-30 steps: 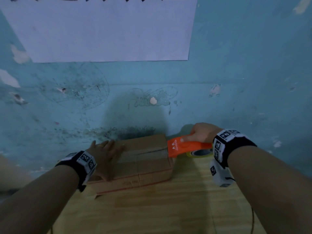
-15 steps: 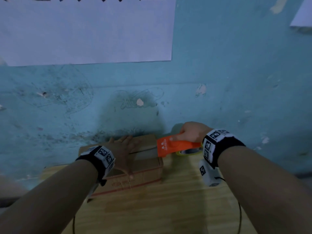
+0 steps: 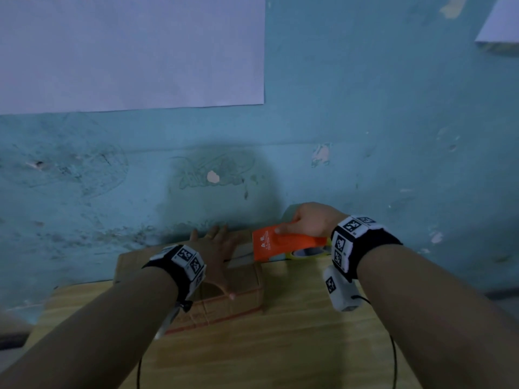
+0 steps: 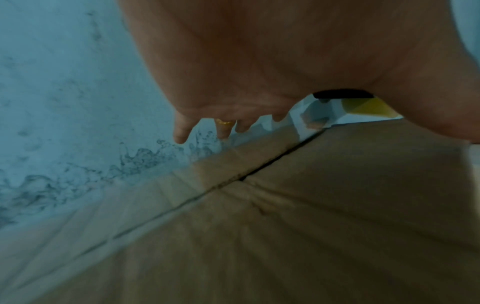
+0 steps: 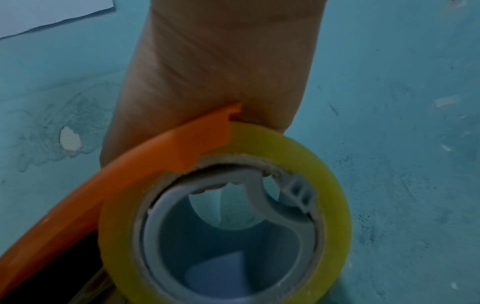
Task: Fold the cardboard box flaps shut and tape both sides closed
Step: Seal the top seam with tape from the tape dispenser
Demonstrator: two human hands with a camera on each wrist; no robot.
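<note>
Your left hand [image 3: 214, 255] is lying flat on top of the cardboard box [image 3: 241, 287], fingers straight and spread, thumb hanging over the near edge, just pinning the flaps down. Right hand [image 3: 310, 220] has its fingers wrapped round the orange tape dispenser [image 3: 280, 244], nose of it sitting at the right end of the box top, with the yellowish tape roll [image 5: 226, 216] loaded in it.

Box sits on the wooden table [image 3: 280, 346], pushed back against the teal wall [image 3: 365, 122].

Progress-wise: flaps look folded shut, and the centre seam [image 4: 272, 162] shows bare in the left wrist view where your palm isn't covering it. There's a shiny strip between your hand and the dispenser, so I'd guess this side is mid-taping. The other side is presumably left to do after a flip.

Writing: white print on the dispenser and red print on the box front, both too small to read. The paper sheet [image 3: 126, 51] on the wall has black lettering cut off at the top.
</note>
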